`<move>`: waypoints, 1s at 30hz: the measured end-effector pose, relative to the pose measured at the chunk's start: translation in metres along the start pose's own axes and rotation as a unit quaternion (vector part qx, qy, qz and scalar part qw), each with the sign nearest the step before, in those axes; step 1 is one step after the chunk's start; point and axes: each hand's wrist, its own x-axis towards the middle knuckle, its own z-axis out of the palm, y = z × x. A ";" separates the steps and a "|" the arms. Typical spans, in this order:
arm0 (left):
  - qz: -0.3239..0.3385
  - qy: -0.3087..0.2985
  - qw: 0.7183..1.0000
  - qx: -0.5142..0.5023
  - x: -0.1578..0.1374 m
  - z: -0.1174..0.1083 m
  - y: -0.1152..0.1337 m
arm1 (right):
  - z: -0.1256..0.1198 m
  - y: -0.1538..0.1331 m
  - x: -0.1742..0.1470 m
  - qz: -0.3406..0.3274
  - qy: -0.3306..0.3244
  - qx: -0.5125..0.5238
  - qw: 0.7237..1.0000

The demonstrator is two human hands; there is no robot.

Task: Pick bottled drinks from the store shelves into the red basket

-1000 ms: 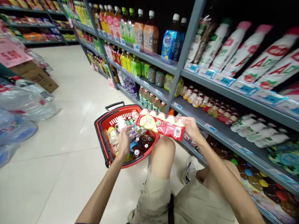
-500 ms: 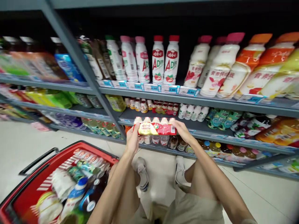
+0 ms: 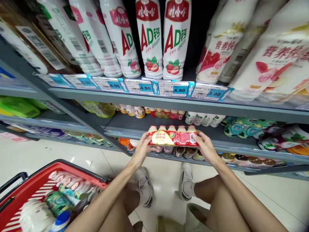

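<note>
Between my two hands is a shrink-wrapped pack of small yogurt drink bottles (image 3: pixel 173 136), red and yellow, its label facing me. My left hand (image 3: pixel 143 146) grips its left end, and my right hand (image 3: pixel 205 145) pinches the right end. The pack is held level, in front of the edge of the middle shelf (image 3: pixel 135 127). Behind it on that shelf stands a similar red pack (image 3: pixel 167 113), with small white bottles (image 3: pixel 205 118) to its right.
White bottles marked AD (image 3: pixel 177 42) line the upper shelf above price tags (image 3: pixel 173 89). At lower left a red shopping basket (image 3: pixel 72 168) holds cans and bottles. Green cans (image 3: pixel 241 128) lie on the middle shelf at right. My shoes (image 3: pixel 145 187) rest on the tiled floor.
My view has come closer to the shelves, so the bottles look larger. Both hands still hold the pack, which appears slightly lower and further right in view.
</note>
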 end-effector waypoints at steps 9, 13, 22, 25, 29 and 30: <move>0.025 -0.010 1.000 0.004 -0.011 -0.001 0.024 | 0.009 0.003 0.004 -0.049 -0.002 0.018 0.999; 0.044 0.003 0.999 -0.008 -0.019 -0.005 0.029 | 0.017 -0.001 -0.004 -0.071 -0.021 0.035 0.997; 0.075 0.012 0.997 0.007 -0.024 -0.008 0.037 | 0.027 -0.003 -0.016 -0.105 -0.032 0.024 0.994; 0.075 0.012 0.997 -0.001 -0.024 -0.008 0.037 | 0.031 -0.006 -0.017 -0.111 -0.037 0.026 0.993; 0.076 0.011 0.997 -0.012 -0.025 -0.008 0.039 | 0.033 -0.009 -0.018 -0.106 -0.039 0.020 0.993; 0.076 0.010 0.997 -0.014 -0.026 -0.008 0.040 | 0.034 -0.009 -0.018 -0.105 -0.039 0.019 0.993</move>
